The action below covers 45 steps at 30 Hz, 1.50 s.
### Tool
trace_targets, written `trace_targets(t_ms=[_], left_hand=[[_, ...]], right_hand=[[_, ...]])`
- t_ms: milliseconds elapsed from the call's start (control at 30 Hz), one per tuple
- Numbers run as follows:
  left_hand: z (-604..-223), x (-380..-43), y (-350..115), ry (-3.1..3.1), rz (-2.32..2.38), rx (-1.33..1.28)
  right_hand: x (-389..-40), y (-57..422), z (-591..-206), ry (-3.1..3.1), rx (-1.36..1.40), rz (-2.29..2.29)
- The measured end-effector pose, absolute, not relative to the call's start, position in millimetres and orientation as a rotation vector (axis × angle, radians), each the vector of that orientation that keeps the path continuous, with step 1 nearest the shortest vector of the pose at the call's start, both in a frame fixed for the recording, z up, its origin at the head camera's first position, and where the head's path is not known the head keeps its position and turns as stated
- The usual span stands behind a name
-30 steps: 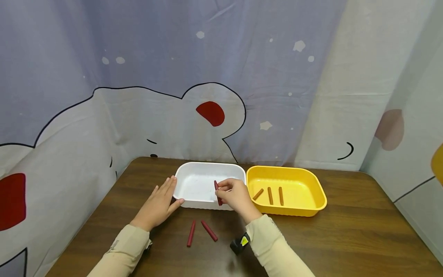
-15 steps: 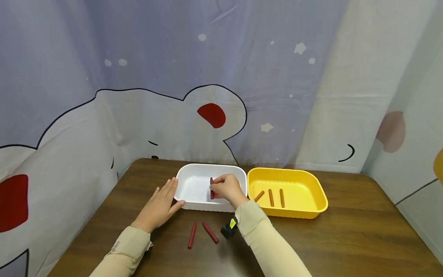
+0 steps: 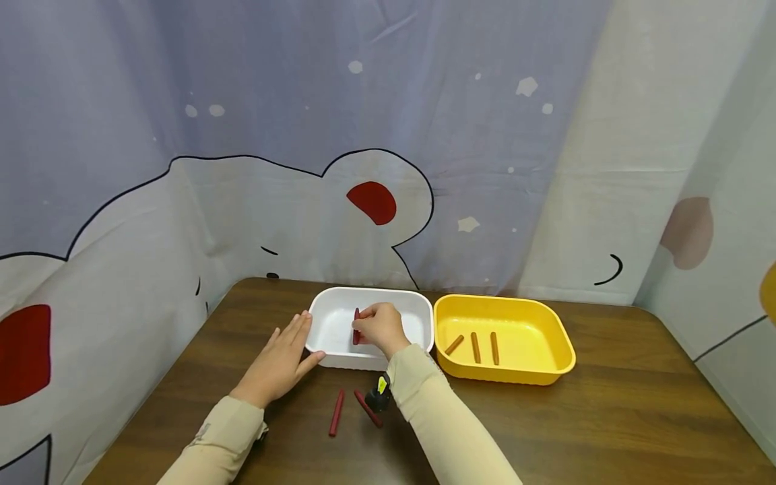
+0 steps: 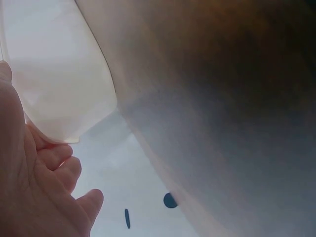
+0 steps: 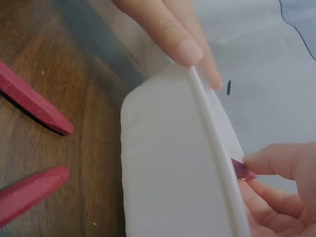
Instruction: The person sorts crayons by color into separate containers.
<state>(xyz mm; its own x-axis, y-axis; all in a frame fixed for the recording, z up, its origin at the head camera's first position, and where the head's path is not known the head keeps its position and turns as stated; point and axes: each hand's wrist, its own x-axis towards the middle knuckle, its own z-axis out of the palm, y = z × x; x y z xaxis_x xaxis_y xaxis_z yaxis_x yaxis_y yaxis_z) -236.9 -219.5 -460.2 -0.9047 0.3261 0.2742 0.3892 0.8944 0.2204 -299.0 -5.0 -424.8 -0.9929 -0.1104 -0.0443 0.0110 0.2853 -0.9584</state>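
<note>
My right hand (image 3: 380,329) pinches a dark red crayon (image 3: 356,327) between thumb and fingers, held upright inside the white tray (image 3: 418,322). In the right wrist view, the tray's wall hides most of that crayon (image 5: 240,169). My left hand (image 3: 275,364) rests against the tray's left end, fingers straight and thumb at the front corner. On the table in front of the tray lie two more dark red crayons, a left one (image 3: 336,413) and a right one (image 3: 368,409). The black wrist camera partly covers the right one.
A yellow tray (image 3: 539,340) stands against the white tray's right side. Three brown crayons (image 3: 475,347) lie in its left half. The wooden table (image 3: 630,391) extends to the right, and a printed curtain (image 3: 485,168) hangs behind it.
My right hand has carried the red crayon leftward, from above the white tray's front rim into the tray. The left hand has stayed at the tray's left end.
</note>
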Motion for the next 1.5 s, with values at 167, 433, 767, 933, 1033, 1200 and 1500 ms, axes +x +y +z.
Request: trace_targets(t_ms=[167,433,767,933,1033,1200,1500], left_hand=[[-460,-237,-220,-2.833,-0.394,-0.541],[-462,-238,-220,-2.828,-0.404,-0.537],[-461,-237,-221,-2.824,-0.41,-0.541],[-461,-238,-221,-2.821,-0.409,-0.544],[-461,-238,-221,-2.821,-0.403,-0.548],[-461,-238,-220,-2.82,-0.4,-0.55],[-461,-238,-220,-2.823,-0.406,-0.549]], right_hand=[[-298,-9,-427,2.444,-0.127,-1.879],[-297,-2,-430,2.419,-0.198,-1.91],[-290,14,-425,2.557,-0.325,-1.798],[-282,24,-419,2.535,-0.36,-1.826],[-277,30,-415,2.559,-0.4,-1.807],[-264,39,-408,2.622,-0.48,-1.765],[-236,46,-405,2.745,-0.611,-1.675]])
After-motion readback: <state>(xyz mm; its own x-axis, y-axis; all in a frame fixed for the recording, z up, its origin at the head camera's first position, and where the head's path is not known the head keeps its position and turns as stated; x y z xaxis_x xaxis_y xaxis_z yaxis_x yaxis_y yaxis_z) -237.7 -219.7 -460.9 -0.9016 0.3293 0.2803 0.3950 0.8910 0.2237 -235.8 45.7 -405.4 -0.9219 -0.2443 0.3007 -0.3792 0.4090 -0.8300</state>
